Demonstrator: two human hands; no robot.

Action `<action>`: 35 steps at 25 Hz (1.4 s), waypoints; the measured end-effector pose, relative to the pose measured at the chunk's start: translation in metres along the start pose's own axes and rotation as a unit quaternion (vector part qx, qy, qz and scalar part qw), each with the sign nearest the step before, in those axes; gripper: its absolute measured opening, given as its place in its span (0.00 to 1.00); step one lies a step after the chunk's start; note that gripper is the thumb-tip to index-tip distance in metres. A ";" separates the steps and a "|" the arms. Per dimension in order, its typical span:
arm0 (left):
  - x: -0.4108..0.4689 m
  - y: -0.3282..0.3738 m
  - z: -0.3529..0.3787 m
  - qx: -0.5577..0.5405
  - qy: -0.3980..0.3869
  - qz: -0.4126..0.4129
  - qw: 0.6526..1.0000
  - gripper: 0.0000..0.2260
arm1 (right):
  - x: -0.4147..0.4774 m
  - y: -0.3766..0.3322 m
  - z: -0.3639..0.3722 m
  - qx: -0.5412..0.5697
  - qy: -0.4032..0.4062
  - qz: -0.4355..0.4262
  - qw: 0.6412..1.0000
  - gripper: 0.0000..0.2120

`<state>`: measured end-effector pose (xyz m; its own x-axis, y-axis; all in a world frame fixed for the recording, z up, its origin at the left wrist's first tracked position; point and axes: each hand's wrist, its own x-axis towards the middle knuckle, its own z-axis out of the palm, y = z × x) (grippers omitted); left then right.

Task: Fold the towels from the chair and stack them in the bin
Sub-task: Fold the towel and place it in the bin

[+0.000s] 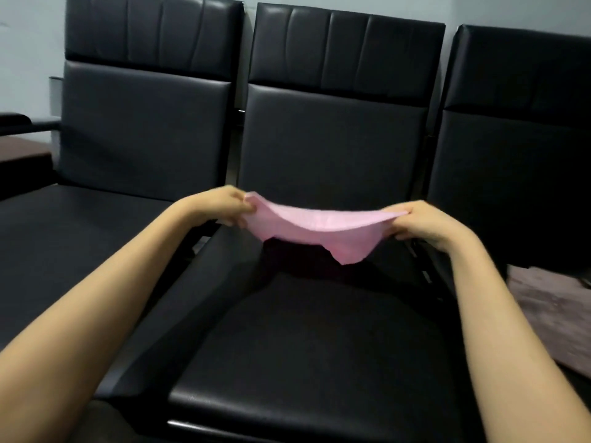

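Hands pinch opposite ends of the thin pink cloth towel (316, 228): your left hand (224, 204) and right hand (419, 223) stretch it above the black padded chair seat (303, 346), likely squaring edges for folding. No bin shows.

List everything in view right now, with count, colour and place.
pink towel: one, pink, stretched in the air between both hands, above the middle chair's seat
second towel: one, dusty mauve, lying on the right chair's seat at the frame's right edge
padded chairs: three, black, side by side against the wall
side table: one, dark brown, far left, partly cut off
wall: pale blue-grey, behind the chairs
bin: none in view
left hand: one, pinches the pink towel's left end
right hand: one, pinches its right end
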<state>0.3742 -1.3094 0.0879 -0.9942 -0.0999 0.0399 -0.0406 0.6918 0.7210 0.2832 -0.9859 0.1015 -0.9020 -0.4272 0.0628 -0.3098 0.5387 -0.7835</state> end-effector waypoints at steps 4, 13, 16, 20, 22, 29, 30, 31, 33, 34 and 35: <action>-0.013 -0.008 0.003 0.146 -0.322 -0.130 0.926 0.08 | -0.015 0.014 -0.004 -0.122 -0.288 0.144 0.939 0.13; 0.000 -0.033 0.024 0.013 -0.151 -0.163 0.975 0.09 | -0.003 0.033 0.032 -0.139 -0.100 0.112 0.979 0.07; 0.012 -0.047 0.041 -0.052 0.012 -0.144 0.988 0.08 | 0.006 0.048 0.050 -0.028 0.051 0.114 0.992 0.06; 0.024 -0.064 0.062 0.122 0.077 -0.124 0.982 0.18 | 0.018 0.065 0.072 -0.044 0.078 0.153 0.984 0.23; 0.022 -0.055 0.070 0.152 0.108 -0.032 0.982 0.20 | 0.024 0.072 0.081 -0.059 0.065 0.168 0.982 0.24; 0.004 -0.032 0.130 0.343 -0.161 0.060 0.923 0.21 | 0.032 0.073 0.080 0.051 0.053 0.284 0.956 0.05; 0.003 -0.031 0.131 0.346 -0.177 0.038 0.921 0.21 | 0.030 0.070 0.078 0.041 0.035 0.295 0.954 0.04; 0.002 -0.030 0.130 0.339 -0.187 0.028 0.921 0.21 | 0.028 0.069 0.076 0.021 0.012 0.297 0.954 0.07; 0.001 -0.029 0.126 0.329 -0.207 0.025 0.921 0.22 | 0.026 0.067 0.074 0.027 -0.039 0.291 0.956 0.10; 0.000 -0.029 0.125 0.324 -0.214 0.026 0.921 0.22 | 0.024 0.065 0.075 0.042 -0.064 0.284 0.956 0.11; 0.000 -0.031 0.125 0.322 -0.217 0.026 0.921 0.22 | 0.024 0.063 0.078 0.051 -0.088 0.269 0.958 0.12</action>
<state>0.3628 -1.2415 -0.0204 -0.9372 0.1440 -0.3176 0.0964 0.9823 0.1608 0.2654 -1.0184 0.0056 -0.8546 -0.2288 -0.4661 0.2255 0.6451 -0.7301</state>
